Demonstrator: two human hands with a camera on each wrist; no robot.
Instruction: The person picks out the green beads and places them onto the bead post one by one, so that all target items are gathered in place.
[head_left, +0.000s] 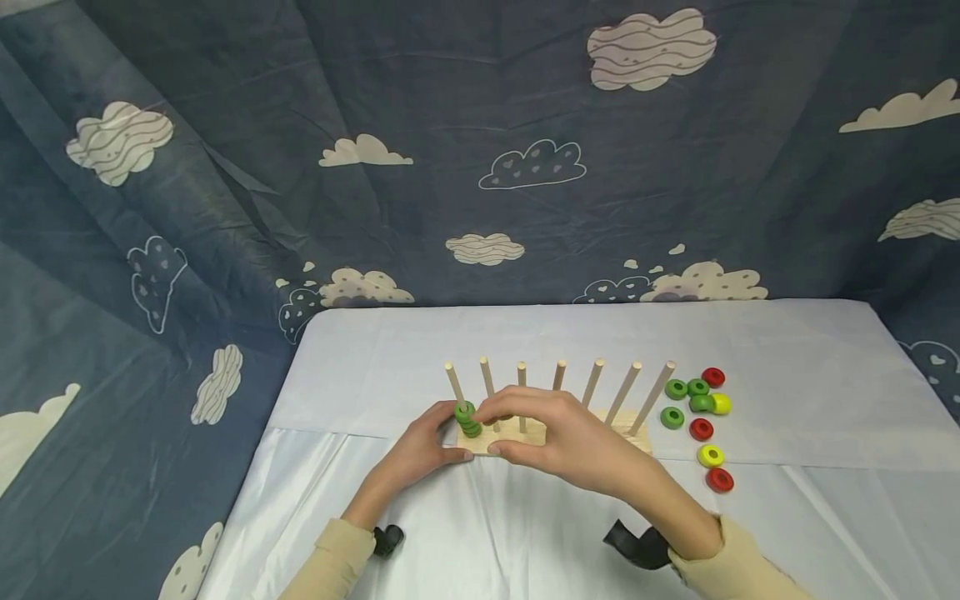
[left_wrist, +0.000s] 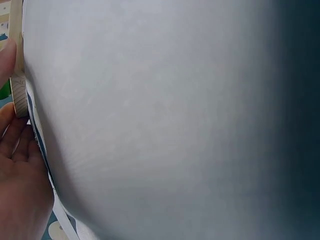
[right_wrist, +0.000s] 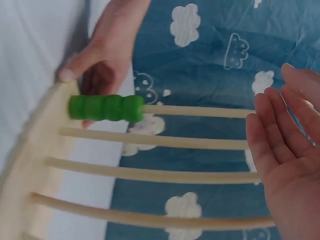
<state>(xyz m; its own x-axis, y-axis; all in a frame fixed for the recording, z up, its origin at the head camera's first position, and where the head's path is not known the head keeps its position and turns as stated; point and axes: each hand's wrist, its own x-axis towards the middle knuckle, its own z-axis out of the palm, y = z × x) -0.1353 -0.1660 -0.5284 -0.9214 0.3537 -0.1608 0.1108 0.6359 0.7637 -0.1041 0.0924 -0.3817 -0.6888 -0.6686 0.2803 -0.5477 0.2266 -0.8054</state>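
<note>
Beige sleeves [head_left: 742, 567] nearest cam, w/ black straps [head_left: 641, 550] at wrists. R hand [head_left: 562, 437]: grip wide & empty, thumb apart from fingers, near peg tips. L hand [head_left: 420, 450]: narrow grip, thumb & fingers round L end of wooden base [head_left: 536, 433]. Green ring stack [head_left: 468, 421] sits low on leftmost peg [head_left: 454, 383]. Base on white-covered worktop [head_left: 570, 329]; loose rings [head_left: 701, 430] (4 grn, 3 red, 2 yel) lie to its R.

The pale wooden rack [head_left: 510, 432] stands pegs up, its left end in the left hand [head_left: 417, 454], green rings [head_left: 468, 420] stacked low on the leftmost peg [head_left: 454, 383], while loose rings [head_left: 702, 435] in red, yellow and green lie beyond its right end.
</note>
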